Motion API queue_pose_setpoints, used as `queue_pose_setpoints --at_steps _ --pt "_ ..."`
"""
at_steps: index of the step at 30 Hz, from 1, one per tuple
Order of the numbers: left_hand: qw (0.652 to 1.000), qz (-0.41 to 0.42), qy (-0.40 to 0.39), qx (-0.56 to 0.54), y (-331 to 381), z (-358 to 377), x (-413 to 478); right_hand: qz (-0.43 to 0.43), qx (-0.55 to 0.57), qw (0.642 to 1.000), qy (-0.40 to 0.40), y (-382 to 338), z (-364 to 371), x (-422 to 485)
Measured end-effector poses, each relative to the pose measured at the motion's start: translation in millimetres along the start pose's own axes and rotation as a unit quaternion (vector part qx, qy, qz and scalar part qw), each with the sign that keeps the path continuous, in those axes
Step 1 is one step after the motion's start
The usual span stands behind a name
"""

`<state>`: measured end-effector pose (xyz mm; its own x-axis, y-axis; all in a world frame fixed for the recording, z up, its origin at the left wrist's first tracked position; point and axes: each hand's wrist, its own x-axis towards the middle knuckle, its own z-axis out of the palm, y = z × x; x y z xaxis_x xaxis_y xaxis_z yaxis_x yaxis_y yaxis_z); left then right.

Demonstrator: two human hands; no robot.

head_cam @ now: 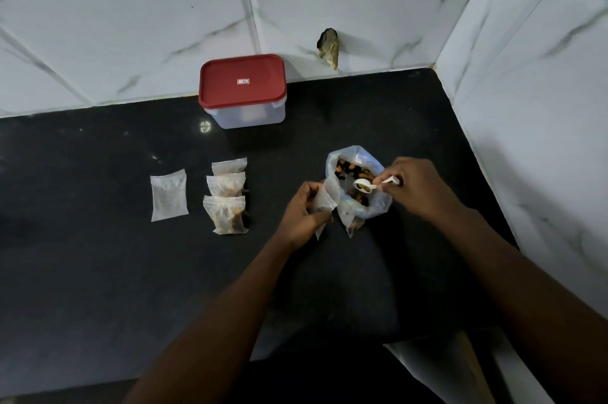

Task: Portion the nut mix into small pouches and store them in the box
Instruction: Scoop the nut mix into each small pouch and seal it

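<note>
Far left on the black counter (98, 272): one flat pouch (168, 194), lying alone, apparently not yet filled.

Just right of it: three filled pouches (226, 186) in a short overlapping column, nuts showing through the plastic. They look closed, though I cannot confirm the seals.

Behind them, against the tiled wall: the box (245, 115), red lid (242, 81) still on. Nothing stored in it as far as can be seen; the walls are too cloudy to be sure.

Centre: left hand (301, 212), fingers curled round an open pouch (327, 198), holding its mouth up beside the big bag.

Right of that: bag of nut mix (357, 183), standing open, plenty left inside. A small white spoon (365, 186) sits over the mix with a few pieces in its bowl.

Right hand (418, 189) pinches the spoon's handle.

Judgement: portioning roughly midway. Three pouches done, a fourth being filled, one waiting. Sealing the fourth, filling the last, opening the box and loading all the pouches still remain.
</note>
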<state>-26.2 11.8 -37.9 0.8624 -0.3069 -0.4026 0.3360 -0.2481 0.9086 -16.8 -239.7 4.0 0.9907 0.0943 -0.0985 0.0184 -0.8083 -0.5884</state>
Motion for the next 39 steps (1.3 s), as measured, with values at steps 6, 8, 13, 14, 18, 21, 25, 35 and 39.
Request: queue_pose_setpoints --at_steps 6,8,13,14,18,21,25,35,39 --pt "0.991 -0.019 -0.039 0.123 -4.2 -7.7 -7.2 0.042 -0.035 0.998 -0.041 -8.5 0.1 8.6" --pt "0.985 -0.033 -0.066 0.155 -2.9 -7.9 -7.4 0.051 -0.033 0.996 -0.062 -11.8 -0.8 10.4" --pt "0.977 -0.053 -0.103 0.180 7.6 -7.1 -6.5 0.086 -0.021 0.989 -0.115 -16.6 -7.2 12.8" --pt "0.978 -0.056 -0.105 0.174 7.6 -7.0 -7.7 0.100 -0.019 0.986 -0.134 -17.4 -8.0 12.7" --pt "0.981 -0.057 -0.096 0.156 4.8 -2.6 -17.3 0.146 0.023 0.972 -0.181 -15.9 -5.7 12.3" --pt "0.986 -0.048 -0.092 0.134 -1.0 0.4 -21.9 0.197 0.113 0.959 -0.170 -9.3 -0.3 8.4" --pt "0.992 -0.044 -0.083 0.082 1.1 -0.8 -27.2 0.263 0.226 0.921 -0.174 -6.5 5.0 1.2" --pt "0.989 -0.044 -0.113 0.087 -2.2 -5.9 -25.4 0.377 0.431 0.816 -0.079 -20.2 22.5 -9.4" --pt "0.990 -0.017 -0.109 0.086 -4.6 -4.9 -27.0 0.386 0.428 0.815 -0.061 -24.1 25.7 -13.4"
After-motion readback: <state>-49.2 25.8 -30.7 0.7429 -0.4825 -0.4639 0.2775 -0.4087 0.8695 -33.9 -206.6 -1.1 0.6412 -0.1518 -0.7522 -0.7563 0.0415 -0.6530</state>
